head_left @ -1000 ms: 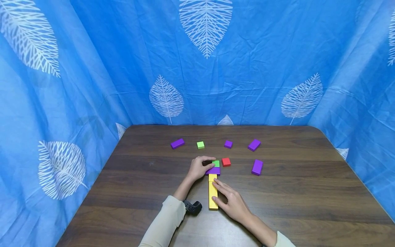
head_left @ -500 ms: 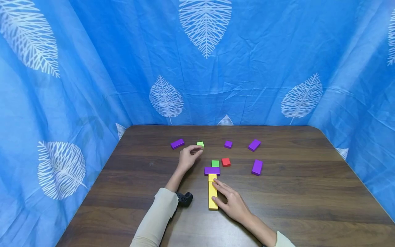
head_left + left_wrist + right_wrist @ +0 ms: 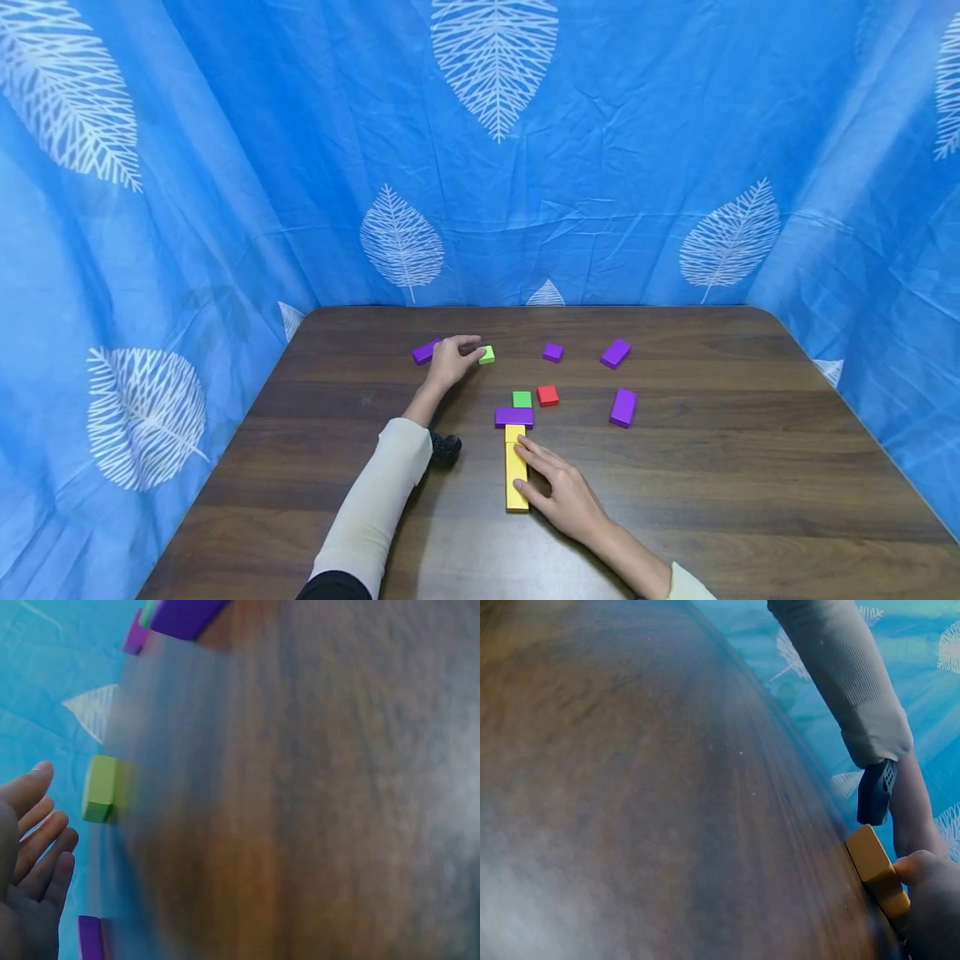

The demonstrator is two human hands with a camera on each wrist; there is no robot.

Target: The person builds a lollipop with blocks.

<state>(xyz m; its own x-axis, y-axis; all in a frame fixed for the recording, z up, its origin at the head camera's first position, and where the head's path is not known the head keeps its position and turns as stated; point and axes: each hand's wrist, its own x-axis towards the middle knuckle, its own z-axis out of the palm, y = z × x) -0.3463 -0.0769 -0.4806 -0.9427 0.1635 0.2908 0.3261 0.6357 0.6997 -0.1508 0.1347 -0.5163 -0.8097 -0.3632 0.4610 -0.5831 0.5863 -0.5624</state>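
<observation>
My left hand reaches to the back of the table, thumb and fingers spread beside a light green block. In the left wrist view that block stands just off the fingertips, with nothing gripped. My right hand rests its relaxed fingertips and thumb on the right side of a long yellow block. Beyond it, in line, lie a short yellow block, a purple block set crosswise, and a green block at the purple one's back right.
A red block lies right of the green one. Purple blocks are spread at the back left, back middle, back right and right. A blue leaf-patterned curtain surrounds the brown wooden table.
My left hand has let go of the green block, which stays behind the crosswise purple one, and has moved back and left to the light green block. My right hand has stayed put.
</observation>
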